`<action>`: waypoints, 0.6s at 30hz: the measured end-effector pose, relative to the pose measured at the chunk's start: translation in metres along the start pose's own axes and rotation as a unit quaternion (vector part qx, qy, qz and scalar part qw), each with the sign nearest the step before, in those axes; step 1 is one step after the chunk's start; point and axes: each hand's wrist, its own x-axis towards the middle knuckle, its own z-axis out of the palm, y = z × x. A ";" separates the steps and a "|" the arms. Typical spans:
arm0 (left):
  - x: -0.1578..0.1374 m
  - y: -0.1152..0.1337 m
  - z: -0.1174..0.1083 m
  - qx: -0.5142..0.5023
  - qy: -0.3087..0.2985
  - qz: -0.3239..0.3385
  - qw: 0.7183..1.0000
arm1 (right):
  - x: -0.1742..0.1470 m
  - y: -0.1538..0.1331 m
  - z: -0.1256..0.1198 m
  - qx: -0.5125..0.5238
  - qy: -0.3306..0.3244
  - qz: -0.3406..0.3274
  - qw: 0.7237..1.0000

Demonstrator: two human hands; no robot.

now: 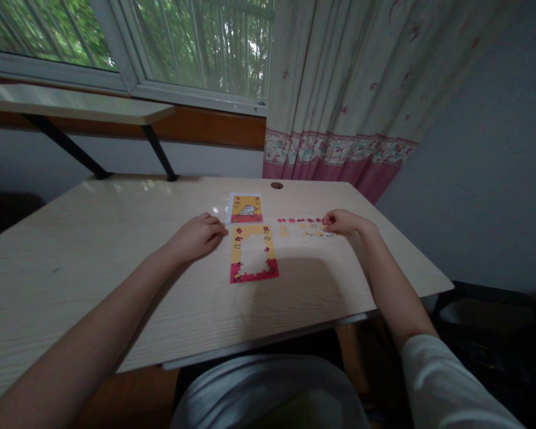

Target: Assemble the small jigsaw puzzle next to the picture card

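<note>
On the desk lies a jigsaw puzzle frame (253,278), yellow above and red below, with a bare middle and some pieces fitted along its inner edge. Just behind it is a reference picture card (246,206) showing a white animal. My left hand (205,235) rests at the left of the frame, fingers loosely bent and holding nothing. Over on the right, my right hand (339,221) pinches what looks like a small yellow puzzle piece (324,227) above the loose pieces. A row of red puzzle pieces (290,220) and rows of yellow pieces (284,230) lie there, partly covered by that hand.
The wooden desk (183,316) has a cable hole (277,186) near its back edge. A raised shelf (93,107) on black supports stands at the back left. Behind are a window (196,47) and a floral curtain (335,89). A dark chair (486,316) is at the right.
</note>
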 end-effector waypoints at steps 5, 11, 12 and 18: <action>0.000 0.001 -0.002 -0.012 0.009 -0.006 1.000 | -0.006 -0.008 0.000 0.063 0.010 -0.017 0.998; 0.003 0.016 -0.002 -0.146 0.059 -0.024 0.987 | -0.011 -0.053 0.007 0.179 0.070 -0.121 0.974; 0.004 0.021 -0.001 -0.178 0.064 -0.036 0.981 | -0.010 -0.065 0.014 0.209 0.080 -0.138 0.965; 0.013 0.058 0.006 -0.333 0.077 -0.138 0.930 | -0.007 -0.137 0.078 0.379 0.075 -0.205 0.899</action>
